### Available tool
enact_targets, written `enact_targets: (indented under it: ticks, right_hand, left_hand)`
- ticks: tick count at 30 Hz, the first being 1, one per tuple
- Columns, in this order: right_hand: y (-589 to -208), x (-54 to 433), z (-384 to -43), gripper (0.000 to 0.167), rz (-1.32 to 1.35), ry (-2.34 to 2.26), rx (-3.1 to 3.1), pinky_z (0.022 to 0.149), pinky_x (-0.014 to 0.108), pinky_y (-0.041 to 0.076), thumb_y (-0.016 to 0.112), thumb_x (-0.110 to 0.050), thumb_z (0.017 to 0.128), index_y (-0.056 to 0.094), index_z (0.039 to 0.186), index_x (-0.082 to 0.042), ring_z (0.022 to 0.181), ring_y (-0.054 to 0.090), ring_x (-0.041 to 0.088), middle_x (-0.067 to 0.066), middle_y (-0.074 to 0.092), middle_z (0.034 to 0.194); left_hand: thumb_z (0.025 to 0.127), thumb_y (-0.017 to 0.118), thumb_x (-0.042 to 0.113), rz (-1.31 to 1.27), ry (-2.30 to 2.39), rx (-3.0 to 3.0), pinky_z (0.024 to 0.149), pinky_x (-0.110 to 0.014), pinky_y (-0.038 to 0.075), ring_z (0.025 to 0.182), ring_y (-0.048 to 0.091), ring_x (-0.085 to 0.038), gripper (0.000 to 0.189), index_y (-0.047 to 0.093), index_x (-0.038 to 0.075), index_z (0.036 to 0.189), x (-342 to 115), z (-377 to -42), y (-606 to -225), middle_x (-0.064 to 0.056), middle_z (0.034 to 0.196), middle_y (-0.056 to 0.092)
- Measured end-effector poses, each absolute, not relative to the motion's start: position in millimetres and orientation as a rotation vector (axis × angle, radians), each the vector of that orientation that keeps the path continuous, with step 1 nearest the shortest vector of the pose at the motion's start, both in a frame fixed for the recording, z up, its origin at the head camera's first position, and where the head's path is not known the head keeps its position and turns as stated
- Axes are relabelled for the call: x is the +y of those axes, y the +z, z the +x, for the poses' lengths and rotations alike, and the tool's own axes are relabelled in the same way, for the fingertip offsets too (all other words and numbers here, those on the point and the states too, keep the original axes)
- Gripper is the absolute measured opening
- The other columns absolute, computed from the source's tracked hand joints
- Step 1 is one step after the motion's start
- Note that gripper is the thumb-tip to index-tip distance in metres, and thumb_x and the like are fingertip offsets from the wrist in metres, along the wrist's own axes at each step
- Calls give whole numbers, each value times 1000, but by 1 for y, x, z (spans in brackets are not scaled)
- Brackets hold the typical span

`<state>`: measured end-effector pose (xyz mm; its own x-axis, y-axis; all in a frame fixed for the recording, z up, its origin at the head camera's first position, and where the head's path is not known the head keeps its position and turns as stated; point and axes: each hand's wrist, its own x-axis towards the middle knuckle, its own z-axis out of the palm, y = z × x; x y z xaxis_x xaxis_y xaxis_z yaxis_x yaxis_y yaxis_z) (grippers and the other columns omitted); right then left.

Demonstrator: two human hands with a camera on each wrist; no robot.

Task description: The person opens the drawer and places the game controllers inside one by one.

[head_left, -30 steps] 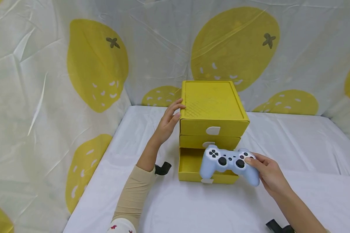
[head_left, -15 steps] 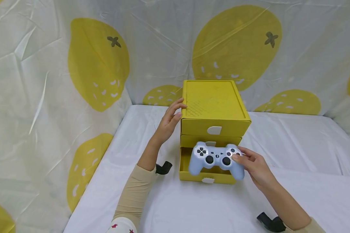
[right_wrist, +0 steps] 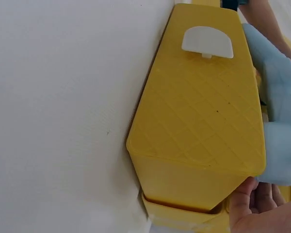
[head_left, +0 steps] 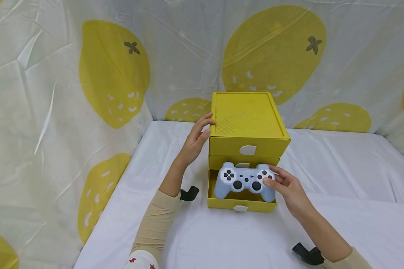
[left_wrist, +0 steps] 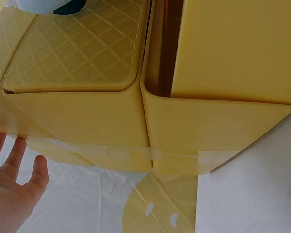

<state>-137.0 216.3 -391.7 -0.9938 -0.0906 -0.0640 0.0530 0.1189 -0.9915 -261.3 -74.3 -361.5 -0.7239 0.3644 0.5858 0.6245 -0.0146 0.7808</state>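
A light blue game controller [head_left: 245,175] with black thumbsticks is in my right hand [head_left: 294,194], thumb on its face and fingers behind its right end. It hangs over the pulled-out bottom drawer [head_left: 222,203] of a yellow drawer unit [head_left: 249,116]. In the right wrist view the controller [right_wrist: 281,150] appears beside the drawer front [right_wrist: 199,111]; whether they touch, I cannot tell. My left hand [head_left: 192,146] touches the unit's upper left side with extended fingers. The left wrist view shows that hand [left_wrist: 14,189] near clear tape along the unit's side.
The upper two drawers [head_left: 225,146] are closed, each with a white tab. A white cloth [head_left: 202,239] covers the table. Lemon-print sheets [head_left: 185,48] stand behind and at the left. Black camera mounts [head_left: 189,193] sit at both wrists.
The right hand has carried the controller leftward and slightly away from the head camera, from the drawer's right side to over its opening. The left hand keeps its place.
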Motion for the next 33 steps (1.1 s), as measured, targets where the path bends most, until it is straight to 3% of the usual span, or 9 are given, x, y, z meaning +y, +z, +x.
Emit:
enact_targets:
  ticks: [8,11,17,21,26,33]
  right_hand:
    - [-400,210,-133,46,-79,-2109,2226,81,17,49,63,-6,94,48,137,-1,94,62,6,-11,70,102]
    - [-400,208,-132,45,-104,-2088,2259,78,18,51,63,-5,94,48,136,0,92,62,7,-11,70,102]
    - [-399,206,-132,50,-99,-1972,2361,75,20,52,65,-10,94,45,137,6,91,62,8,-12,69,102]
    - [-396,205,-132,50,-72,-1907,2413,73,21,52,67,-12,93,47,137,4,90,61,7,-3,70,105]
    - [-393,204,-134,49,-79,-1751,2536,66,23,50,69,-13,92,49,134,3,83,59,7,10,70,102]
    - [-389,205,-140,46,-147,-1491,2648,62,26,48,69,-22,92,53,129,1,82,58,18,11,68,94]
  left_hand:
    - [104,39,16,-1056,-1829,-2045,107,-52,31,144,22,-16,31,51,2,129,-74,-260,-360,-6,155,30]
    - [104,39,13,-1060,-1828,-2039,107,-53,31,143,23,-17,30,51,1,128,-74,-260,-360,-7,155,30]
    - [105,40,35,-1051,-1816,-2044,106,-51,32,143,23,-14,41,51,3,128,-75,-261,-361,-4,155,31]
    - [102,41,49,-1040,-1820,-2049,106,-52,32,143,24,-14,54,51,3,128,-74,-261,-361,-2,155,31]
    - [101,41,51,-1038,-1822,-2055,107,-53,31,143,23,-14,55,51,4,128,-75,-260,-360,0,155,31]
    - [104,40,43,-1043,-1817,-2056,106,-52,32,143,23,-14,47,51,4,128,-75,-261,-361,-2,155,31]
